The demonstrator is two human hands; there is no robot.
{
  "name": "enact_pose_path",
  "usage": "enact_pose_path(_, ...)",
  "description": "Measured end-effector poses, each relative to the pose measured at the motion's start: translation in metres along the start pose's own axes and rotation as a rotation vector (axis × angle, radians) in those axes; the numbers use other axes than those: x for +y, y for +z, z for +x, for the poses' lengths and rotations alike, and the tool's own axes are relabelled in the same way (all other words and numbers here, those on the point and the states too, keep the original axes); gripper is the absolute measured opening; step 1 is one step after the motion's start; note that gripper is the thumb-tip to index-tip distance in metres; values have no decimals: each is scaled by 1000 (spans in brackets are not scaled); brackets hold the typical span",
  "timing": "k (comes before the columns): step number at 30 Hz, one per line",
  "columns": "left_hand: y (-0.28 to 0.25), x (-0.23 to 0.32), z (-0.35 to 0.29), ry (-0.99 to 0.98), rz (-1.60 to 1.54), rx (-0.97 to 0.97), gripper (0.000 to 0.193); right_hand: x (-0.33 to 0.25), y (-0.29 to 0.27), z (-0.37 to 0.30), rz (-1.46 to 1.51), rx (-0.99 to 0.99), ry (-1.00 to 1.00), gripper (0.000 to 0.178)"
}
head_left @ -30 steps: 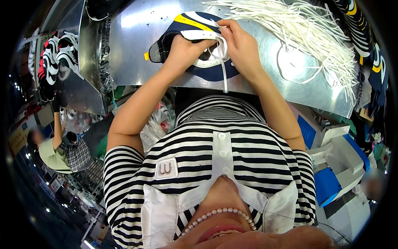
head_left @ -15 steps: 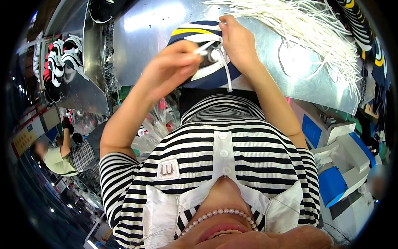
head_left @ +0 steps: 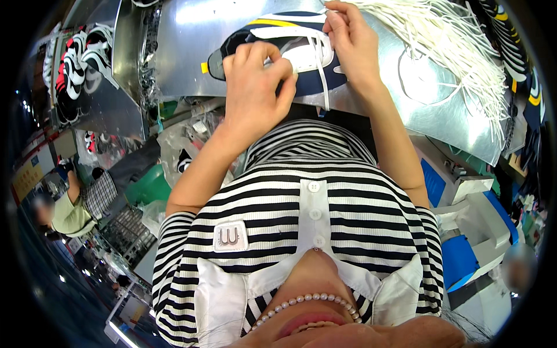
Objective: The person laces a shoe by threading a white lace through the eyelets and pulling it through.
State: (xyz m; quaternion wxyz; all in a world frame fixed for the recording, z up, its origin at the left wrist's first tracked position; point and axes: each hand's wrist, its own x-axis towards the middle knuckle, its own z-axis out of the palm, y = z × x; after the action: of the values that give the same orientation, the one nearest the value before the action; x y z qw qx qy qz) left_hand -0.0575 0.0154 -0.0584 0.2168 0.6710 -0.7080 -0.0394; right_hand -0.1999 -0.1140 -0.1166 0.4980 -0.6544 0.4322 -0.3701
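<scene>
A navy shoe upper (head_left: 310, 85) with a yellow stripe and white lace panels lies on the metal tabletop, its toe end to the right. A white shoelace (head_left: 324, 81) crosses near the toe, and one end hangs toward me. My left hand (head_left: 258, 84) is over the shoe's opening with its fingers curled; what they pinch is hidden. Around the toe end, my right hand (head_left: 353, 43) grips the shoe upper with thumb and forefinger.
A big heap of white shoelaces (head_left: 447, 52) spreads over the metal table (head_left: 191, 46) at the right. Red, white and black shoe uppers (head_left: 81, 66) hang at the left. More navy uppers (head_left: 503, 43) stand at far right. A blue and white machine (head_left: 470, 243) is below. Another person (head_left: 72, 211) works at left.
The shoe upper shows more of its heel side now. My left hand has gone from holding a white lace end above the shoe to curling over its opening. My right hand moved slightly right.
</scene>
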Motion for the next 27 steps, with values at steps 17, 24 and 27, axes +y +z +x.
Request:
enact_pose_path(17, 18, -21, 9, -286, -288, -102, 30, -12, -8, -59, -197, -201, -203, 20)
enact_pose_path(24, 15, -18, 13, -346, -175, -205, 32, -18, -16, -67, -321, -224, -190, 16)
enact_pose_path(27, 18, -22, 12, -253, -195, -167, 31, -18, -15, -66, -351, -234, -186, 16)
